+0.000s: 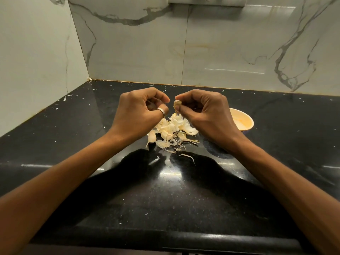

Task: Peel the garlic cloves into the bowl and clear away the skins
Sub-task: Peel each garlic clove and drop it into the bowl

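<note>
My right hand (204, 115) pinches a garlic clove (177, 104) between thumb and fingertips, a strip of skin hanging from it. My left hand (141, 111), with a ring on the thumb, is curled a short way to the left of the clove; something small shows dimly inside its fingers, but I cannot tell what. Below both hands lies a pile of garlic skins (174, 132) on the black counter. An unpeeled clove (152, 138) sits at the pile's left edge. A pale yellow bowl (244, 122) stands to the right, partly hidden behind my right hand.
The black counter (165, 190) runs from the marble back wall (202, 52) to the front edge near me. A side wall (36, 61) closes the left. Small skin flecks are scattered over the counter, several near the back left corner.
</note>
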A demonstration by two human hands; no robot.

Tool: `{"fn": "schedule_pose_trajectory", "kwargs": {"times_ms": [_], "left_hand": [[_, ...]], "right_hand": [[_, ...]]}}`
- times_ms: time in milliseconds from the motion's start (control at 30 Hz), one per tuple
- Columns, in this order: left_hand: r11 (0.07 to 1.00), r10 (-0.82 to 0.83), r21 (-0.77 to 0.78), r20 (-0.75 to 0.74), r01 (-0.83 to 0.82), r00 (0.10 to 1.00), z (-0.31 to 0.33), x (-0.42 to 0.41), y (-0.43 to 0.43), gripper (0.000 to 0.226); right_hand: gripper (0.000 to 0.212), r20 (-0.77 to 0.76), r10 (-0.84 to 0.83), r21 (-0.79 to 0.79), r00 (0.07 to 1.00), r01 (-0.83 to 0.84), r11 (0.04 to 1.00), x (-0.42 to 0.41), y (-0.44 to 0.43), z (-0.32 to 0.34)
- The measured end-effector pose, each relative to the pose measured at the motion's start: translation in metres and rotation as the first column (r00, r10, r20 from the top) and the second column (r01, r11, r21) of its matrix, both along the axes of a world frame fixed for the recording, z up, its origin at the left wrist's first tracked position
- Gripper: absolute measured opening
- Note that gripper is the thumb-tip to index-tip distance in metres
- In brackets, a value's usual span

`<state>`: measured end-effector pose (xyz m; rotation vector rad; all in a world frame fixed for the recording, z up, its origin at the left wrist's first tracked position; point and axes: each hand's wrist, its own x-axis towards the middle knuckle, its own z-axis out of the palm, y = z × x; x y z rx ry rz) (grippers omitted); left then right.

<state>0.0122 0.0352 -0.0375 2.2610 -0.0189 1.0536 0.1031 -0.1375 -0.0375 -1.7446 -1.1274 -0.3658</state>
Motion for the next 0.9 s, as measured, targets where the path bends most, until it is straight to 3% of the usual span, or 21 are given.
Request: {"fn": "schedule_pose_trajectory", "kwargs": {"times_ms": [400,900], "left_hand": [[0.973,-0.039,0.231,0.120,0.010,0.992,-0.0015,0.0000,-0.0032,0.019],[0.878,-0.013,0.477,0.126,-0.049,0.992,-0.0048,0.0020,-0.0024,0.022]], "right_hand": [[0.014,0.065,-0.032,-0.049,0.997,0.036,0.998,-0.0020,0.0025,-0.0027],[0.014,0.265,-0.094,-0.084,0.960,0.120,0.989,-0.0035,0.0064,-0.0069]]}}
